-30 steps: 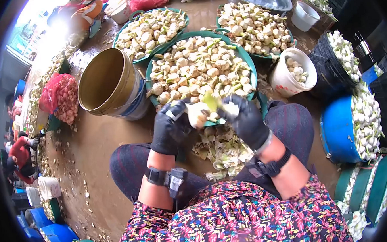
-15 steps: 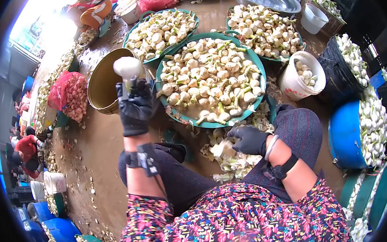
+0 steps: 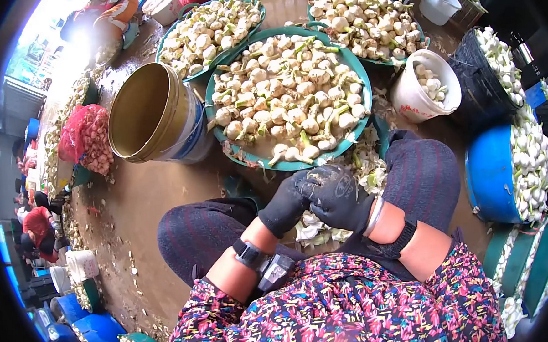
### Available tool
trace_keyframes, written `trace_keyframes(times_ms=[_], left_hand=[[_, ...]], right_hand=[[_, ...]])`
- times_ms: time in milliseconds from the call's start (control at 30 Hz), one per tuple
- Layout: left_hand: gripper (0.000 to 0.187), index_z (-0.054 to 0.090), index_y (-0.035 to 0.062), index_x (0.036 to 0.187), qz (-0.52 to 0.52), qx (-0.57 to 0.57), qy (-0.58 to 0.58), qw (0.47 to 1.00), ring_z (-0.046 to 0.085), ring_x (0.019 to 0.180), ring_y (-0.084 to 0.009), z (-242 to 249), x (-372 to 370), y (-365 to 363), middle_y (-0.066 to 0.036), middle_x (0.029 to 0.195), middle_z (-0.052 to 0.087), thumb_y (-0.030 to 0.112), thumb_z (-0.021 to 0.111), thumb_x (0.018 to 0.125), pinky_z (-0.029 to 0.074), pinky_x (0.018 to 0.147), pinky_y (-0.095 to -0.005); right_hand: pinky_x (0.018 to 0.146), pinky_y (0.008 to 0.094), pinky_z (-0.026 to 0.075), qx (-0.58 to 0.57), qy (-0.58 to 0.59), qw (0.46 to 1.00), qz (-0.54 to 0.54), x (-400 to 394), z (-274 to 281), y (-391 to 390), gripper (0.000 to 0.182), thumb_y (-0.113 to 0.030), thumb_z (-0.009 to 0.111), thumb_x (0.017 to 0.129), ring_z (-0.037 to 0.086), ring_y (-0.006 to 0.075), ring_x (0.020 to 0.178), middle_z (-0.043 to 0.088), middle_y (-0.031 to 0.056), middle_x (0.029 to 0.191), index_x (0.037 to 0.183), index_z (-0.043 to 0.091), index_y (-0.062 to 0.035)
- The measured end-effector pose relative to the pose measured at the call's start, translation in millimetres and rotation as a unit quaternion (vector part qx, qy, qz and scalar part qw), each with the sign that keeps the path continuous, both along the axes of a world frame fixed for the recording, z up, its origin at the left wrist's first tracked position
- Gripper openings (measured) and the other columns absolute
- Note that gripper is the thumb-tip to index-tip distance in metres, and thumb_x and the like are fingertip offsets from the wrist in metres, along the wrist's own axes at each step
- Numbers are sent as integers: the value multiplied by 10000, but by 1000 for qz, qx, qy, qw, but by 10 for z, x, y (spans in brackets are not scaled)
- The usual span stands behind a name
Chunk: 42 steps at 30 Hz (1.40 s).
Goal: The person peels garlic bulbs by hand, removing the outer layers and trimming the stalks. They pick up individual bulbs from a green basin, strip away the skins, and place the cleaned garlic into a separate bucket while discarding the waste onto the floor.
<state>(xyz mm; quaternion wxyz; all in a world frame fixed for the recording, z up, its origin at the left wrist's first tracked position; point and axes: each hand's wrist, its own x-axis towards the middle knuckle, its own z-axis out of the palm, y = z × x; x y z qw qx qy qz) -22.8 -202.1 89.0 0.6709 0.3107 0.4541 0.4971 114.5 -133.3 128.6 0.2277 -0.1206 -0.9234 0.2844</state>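
My left hand (image 3: 283,203) and my right hand (image 3: 338,193), both in black gloves, press together above my lap. Their fingers are curled closed, and whatever lies between them is hidden. Just beyond them stands a teal tub (image 3: 363,116) heaped with garlic bulbs (image 3: 282,95), some with green stems. Pale garlic peelings (image 3: 318,230) lie below the hands, between my legs. More skins (image 3: 369,162) are piled beside my right hand, against the tub.
A large bucket (image 3: 141,110) tilts at the tub's left. Two more teal tubs of garlic stand behind. On the right are a white bucket (image 3: 410,87) of pale bulbs, a black container (image 3: 472,83) and a blue tub (image 3: 490,173). A red net sack (image 3: 84,139) sits at left.
My left hand, raised near the large bucket with a white garlic bulb, has come down to meet my right hand. The bulb no longer shows. My view has shifted slightly.
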Motion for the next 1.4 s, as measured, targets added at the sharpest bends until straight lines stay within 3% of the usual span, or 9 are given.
trace_keyframes(times_ms=[133,267,467,800,867,1200,1267,1333,1400], left_hand=[[407,553,27,1098,-29,20,156,987,589,896,-184,-663,-214,121,-71,1018,617,116,680,722,470,812,-313],[515,584,102,1091,-127,-61,746,651,566,1001,-307,-780,-633,458,-155,1057,599,403,661,680,428,869,-432],[435,603,141,1077,-261,-77,742,612,592,970,-275,-1359,-1039,653,-120,1047,612,325,634,684,443,840,-428],[284,604,-28,1052,-13,-56,102,993,617,802,-162,405,-904,407,-92,893,646,54,561,783,475,722,-265],[310,570,-26,1097,44,-39,84,995,613,806,-156,747,-697,273,-86,923,639,68,565,802,474,734,-266],[296,533,-9,1110,193,130,-38,972,586,892,-179,473,-262,99,-88,1000,600,62,583,826,475,799,-293],[280,542,-26,1086,30,298,610,734,584,889,-178,522,-381,60,-84,1003,600,40,582,816,473,798,-280],[258,544,-39,1063,57,315,491,810,587,874,-184,547,-288,43,-77,956,606,25,569,814,475,786,-269],[215,544,-39,1035,151,43,-57,986,588,865,-185,574,-239,-29,-71,925,597,27,542,831,477,779,-267]], right_hand=[[917,424,387,-59,-202,977,-31,22,-99,104,488,-187,648,685,526,314,1029,577,148,1076,1149,534,-87],[828,352,452,-301,-68,932,-191,118,-265,363,546,-197,686,707,576,314,959,574,189,1092,1187,494,-19],[696,219,469,-590,55,770,-239,99,-454,438,469,-93,697,729,530,68,786,576,48,892,1140,509,30],[750,224,478,-409,94,895,-148,-166,-192,436,572,18,572,721,565,89,844,540,64,1144,1270,438,-68],[736,219,484,-649,154,742,-72,-181,-122,428,568,64,568,717,570,85,833,558,55,1103,1260,441,-45],[772,269,514,-602,240,757,-84,-153,301,48,543,64,665,703,591,151,903,576,87,1085,1201,452,19],[772,268,514,-607,243,752,-82,-113,259,49,506,38,663,724,593,153,895,575,99,1078,1187,459,23],[784,266,509,-711,256,645,-113,-77,202,52,463,11,654,748,595,156,885,577,115,1062,1172,469,24],[796,266,507,-758,279,581,-97,-58,207,49,438,1,641,763,597,163,878,579,122,1042,1167,475,28]])
